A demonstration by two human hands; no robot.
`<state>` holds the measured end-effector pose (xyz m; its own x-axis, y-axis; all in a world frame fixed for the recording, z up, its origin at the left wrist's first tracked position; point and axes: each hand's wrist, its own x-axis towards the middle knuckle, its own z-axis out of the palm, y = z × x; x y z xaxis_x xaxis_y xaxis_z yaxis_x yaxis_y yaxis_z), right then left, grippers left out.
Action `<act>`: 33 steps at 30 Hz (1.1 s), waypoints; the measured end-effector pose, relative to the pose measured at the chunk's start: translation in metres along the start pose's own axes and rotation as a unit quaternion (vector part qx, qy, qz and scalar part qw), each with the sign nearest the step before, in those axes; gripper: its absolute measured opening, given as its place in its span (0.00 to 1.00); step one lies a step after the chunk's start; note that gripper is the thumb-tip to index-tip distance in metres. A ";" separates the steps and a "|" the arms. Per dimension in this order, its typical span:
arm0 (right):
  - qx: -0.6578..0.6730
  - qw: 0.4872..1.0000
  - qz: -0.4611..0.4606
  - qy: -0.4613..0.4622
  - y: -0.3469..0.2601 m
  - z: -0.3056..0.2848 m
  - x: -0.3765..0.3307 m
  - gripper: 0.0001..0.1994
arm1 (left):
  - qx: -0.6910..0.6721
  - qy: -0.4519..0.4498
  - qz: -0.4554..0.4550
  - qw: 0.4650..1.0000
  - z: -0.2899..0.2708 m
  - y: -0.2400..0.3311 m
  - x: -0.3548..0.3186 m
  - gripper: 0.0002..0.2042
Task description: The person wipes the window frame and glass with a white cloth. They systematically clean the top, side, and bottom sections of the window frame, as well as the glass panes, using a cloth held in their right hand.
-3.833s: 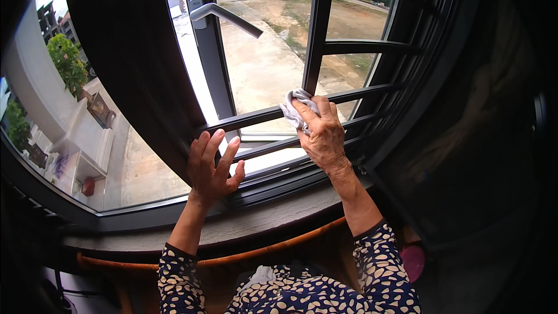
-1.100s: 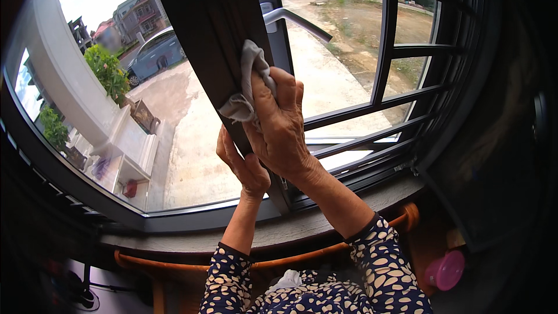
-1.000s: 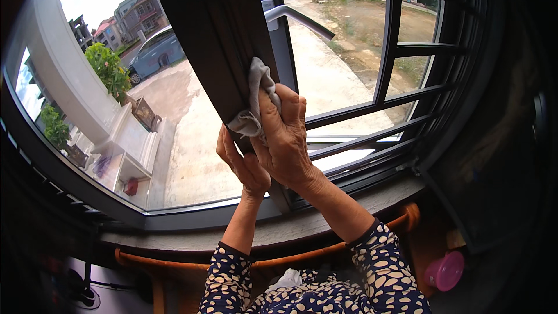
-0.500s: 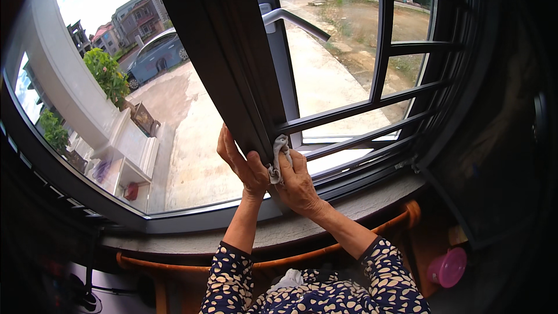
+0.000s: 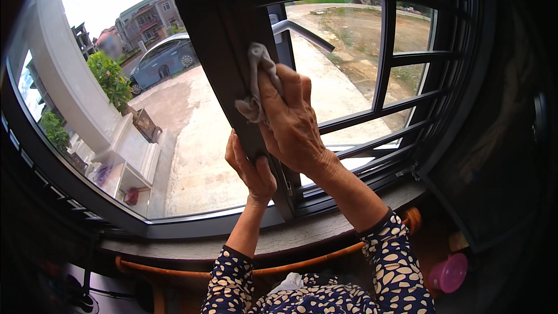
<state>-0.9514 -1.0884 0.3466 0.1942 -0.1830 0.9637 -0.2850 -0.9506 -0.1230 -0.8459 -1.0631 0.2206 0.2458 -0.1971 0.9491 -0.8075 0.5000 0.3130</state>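
A crumpled grey-white rag (image 5: pixel 260 70) is pressed against the dark upright window frame (image 5: pixel 216 46). My right hand (image 5: pixel 292 125) is closed on the rag, fingers pointing up the frame. Lower down, my left hand (image 5: pixel 256 177) holds the frame's left edge, with the thumb on its front face and the fingers reaching round the side. A silver window handle (image 5: pixel 308 35) sticks out to the right beyond the frame.
Dark window bars (image 5: pixel 354 117) cross the right side. Below runs a grey sill (image 5: pixel 192 245), with a curved wooden rail (image 5: pixel 174 266) nearer me. A pink plastic container (image 5: pixel 450 273) stands at lower right. Outside, a blue-grey car (image 5: pixel 163 64) is parked.
My right hand has moved the rag up the frame, from beside my left hand to well above it. My left hand stays low on the frame edge.
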 end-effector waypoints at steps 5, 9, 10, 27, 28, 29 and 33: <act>-0.057 0.992 -0.066 0.092 -0.004 -0.004 0.069 0.30 | -0.004 -0.002 0.006 1.000 0.001 -0.001 0.000 0.27; -0.035 0.993 -0.037 0.109 0.014 0.002 0.068 0.30 | 0.001 -0.003 0.015 1.000 -0.003 0.000 0.001 0.27; -0.046 0.993 -0.037 0.107 0.017 0.004 0.064 0.29 | 0.000 -0.002 0.019 1.000 -0.002 0.000 0.002 0.27; -0.077 0.985 0.035 -0.147 0.033 -0.017 -0.051 0.16 | 0.000 0.005 0.002 1.000 0.003 -0.001 -0.002 0.28; -0.032 0.981 0.062 -0.182 0.032 -0.023 -0.047 0.15 | -0.003 0.007 0.003 1.000 0.002 -0.003 -0.001 0.28; 0.031 0.989 0.048 -0.134 0.031 -0.030 -0.037 0.13 | 0.002 0.003 0.005 1.000 0.000 -0.002 -0.001 0.28; 0.065 0.992 -0.026 0.104 -0.001 -0.043 0.046 0.19 | 0.012 0.002 0.016 1.000 -0.001 -0.002 0.001 0.27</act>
<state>-0.9827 -1.0854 0.4014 0.0029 -0.0900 0.9959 -0.1531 -0.9842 -0.0885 -0.8434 -1.0633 0.2207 0.2215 -0.1782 0.9587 -0.8276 0.4857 0.2815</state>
